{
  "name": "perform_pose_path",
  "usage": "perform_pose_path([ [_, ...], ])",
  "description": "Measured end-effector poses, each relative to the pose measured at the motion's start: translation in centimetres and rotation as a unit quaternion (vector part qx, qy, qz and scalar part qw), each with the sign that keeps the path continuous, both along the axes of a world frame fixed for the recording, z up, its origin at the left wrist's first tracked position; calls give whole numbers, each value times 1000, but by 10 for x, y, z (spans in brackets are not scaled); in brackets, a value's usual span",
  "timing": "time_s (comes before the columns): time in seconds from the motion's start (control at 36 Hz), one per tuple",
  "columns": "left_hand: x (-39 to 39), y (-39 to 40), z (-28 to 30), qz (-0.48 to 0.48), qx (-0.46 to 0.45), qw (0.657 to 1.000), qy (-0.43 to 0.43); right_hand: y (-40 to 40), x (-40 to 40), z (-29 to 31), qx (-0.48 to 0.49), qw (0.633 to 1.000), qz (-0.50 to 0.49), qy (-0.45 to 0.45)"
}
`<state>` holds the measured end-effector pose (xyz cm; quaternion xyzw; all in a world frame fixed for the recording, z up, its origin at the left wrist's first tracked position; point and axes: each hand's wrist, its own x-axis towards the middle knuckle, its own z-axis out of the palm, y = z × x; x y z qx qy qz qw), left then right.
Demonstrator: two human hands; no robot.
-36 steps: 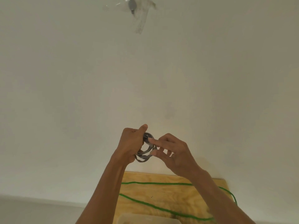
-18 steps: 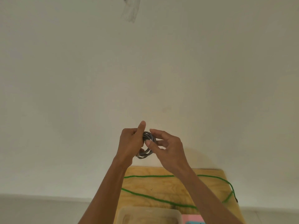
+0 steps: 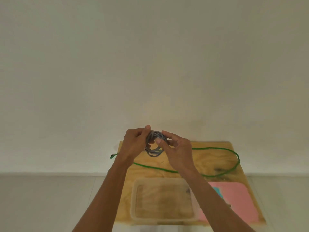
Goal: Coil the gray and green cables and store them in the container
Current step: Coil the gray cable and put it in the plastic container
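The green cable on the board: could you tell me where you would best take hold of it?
Probably the green cable at its loose end overhanging the board's left edge, pinched from the left: it hangs free there, while the rest lies flat.

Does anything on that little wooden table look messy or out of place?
Only the green cable: it sprawls uncoiled across the wooden table, one end hanging off the left edge. The container looks empty. Both the left hand and right hand hold the coiled gray cable.

Gray cable (image 3: 154,143), green cable (image 3: 217,171), pink mat (image 3: 237,201), pale grained wooden table (image 3: 209,158).
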<state>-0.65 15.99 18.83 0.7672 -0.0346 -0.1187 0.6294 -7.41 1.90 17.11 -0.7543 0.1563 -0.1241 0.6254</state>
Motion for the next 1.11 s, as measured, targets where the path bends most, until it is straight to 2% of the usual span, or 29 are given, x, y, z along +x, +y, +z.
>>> perform_pose_path([
  [0.14,-1,30,-45,16,23,999,25,15,-14,-45,-6,998,-43,46],
  [0.25,-14,46,-87,20,156,986,-55,25,-34,-75,-12,993,-77,89],
  [0.39,-42,60,-151,5,202,973,-112,34,-57,-115,-12,984,-83,156],
  [0.61,-83,72,-213,-65,272,957,-76,50,-73,-177,-78,967,-87,226],
  [0.86,-105,77,-241,-126,281,948,-83,72,-67,-212,-97,955,-64,273],
  [1.11,-105,78,-251,-117,263,953,-99,86,-56,-230,-76,952,-83,283],
])
